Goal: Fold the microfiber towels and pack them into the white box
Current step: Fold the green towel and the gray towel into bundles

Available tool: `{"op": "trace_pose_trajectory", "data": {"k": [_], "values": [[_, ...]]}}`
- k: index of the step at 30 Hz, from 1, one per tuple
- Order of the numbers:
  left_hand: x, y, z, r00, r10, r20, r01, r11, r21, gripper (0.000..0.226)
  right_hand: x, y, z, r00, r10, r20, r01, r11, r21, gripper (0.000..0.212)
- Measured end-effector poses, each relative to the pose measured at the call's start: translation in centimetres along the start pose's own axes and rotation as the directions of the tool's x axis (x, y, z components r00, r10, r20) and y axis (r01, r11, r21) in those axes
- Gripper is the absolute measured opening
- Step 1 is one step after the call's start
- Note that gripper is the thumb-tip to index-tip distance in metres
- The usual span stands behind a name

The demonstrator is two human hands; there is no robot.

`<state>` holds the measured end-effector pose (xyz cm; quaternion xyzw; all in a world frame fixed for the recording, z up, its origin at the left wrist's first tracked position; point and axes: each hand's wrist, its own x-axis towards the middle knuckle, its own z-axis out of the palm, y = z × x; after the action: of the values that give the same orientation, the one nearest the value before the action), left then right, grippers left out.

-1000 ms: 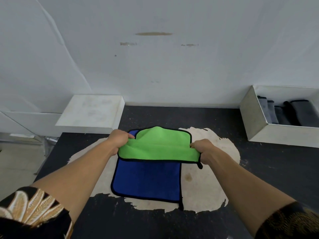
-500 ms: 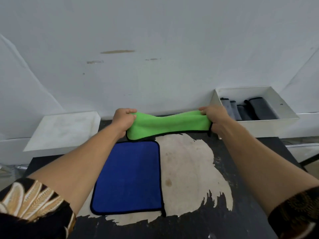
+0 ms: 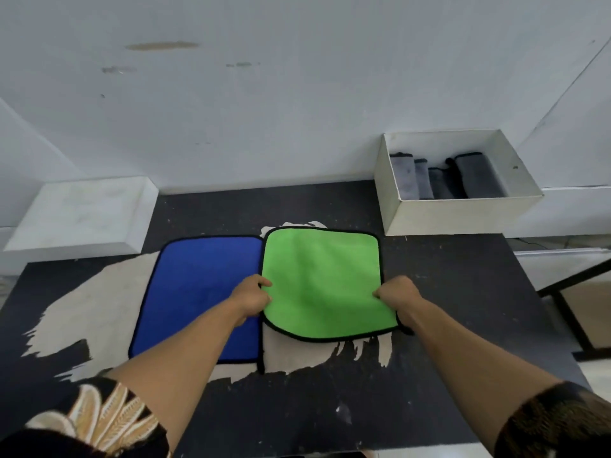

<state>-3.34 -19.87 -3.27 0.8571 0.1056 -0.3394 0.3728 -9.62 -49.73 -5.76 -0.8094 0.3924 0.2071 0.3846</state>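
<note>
Left grip (image 3: 253, 297) and right grip (image 3: 395, 294) each pinch a side edge of the green towel (image 3: 322, 279), which lies flat on the worktop (image 3: 446, 309) just beside the blue towel (image 3: 198, 292) and near the white box (image 3: 463, 213), and if one pulls harder the fold may come out crooked.

The single head-worn camera looked forward and down from above the near edge of the black table (image 3: 446, 292), facing the white wall (image 3: 297, 110) at 12 o'clock. It sat close. Both forearms entered from the bottom corners, and the left hand (image 3: 251, 297) and right hand (image 3: 395, 294), each pinching the green towel (image 3: 324, 279), lay near frame centre. The white box (image 3: 463, 214) fell at 2 o'clock and a white slab (image 3: 86, 209) at 10 o'clock. The wide lens took in nearly the table's whole width.
</note>
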Motion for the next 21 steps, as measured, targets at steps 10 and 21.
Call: {"op": "trace_pose_trajectory", "data": {"k": [10, 21], "values": [[-3.6, 12.5, -5.4, 0.888, 0.093, -0.451, -0.365, 0.739, -0.566, 0.041, -1.8, -11.1, -11.5, 0.919, -0.291, -0.267, 0.395, 0.702, 0.593, 0.031], [-3.9, 0.8, 3.4, 0.958, 0.099, -0.269, -0.156, 0.967, -0.199, 0.042, -0.7, 2.1, -3.7, 0.975, -0.165, -0.152, 0.210, 0.906, 0.366, 0.020]]}}
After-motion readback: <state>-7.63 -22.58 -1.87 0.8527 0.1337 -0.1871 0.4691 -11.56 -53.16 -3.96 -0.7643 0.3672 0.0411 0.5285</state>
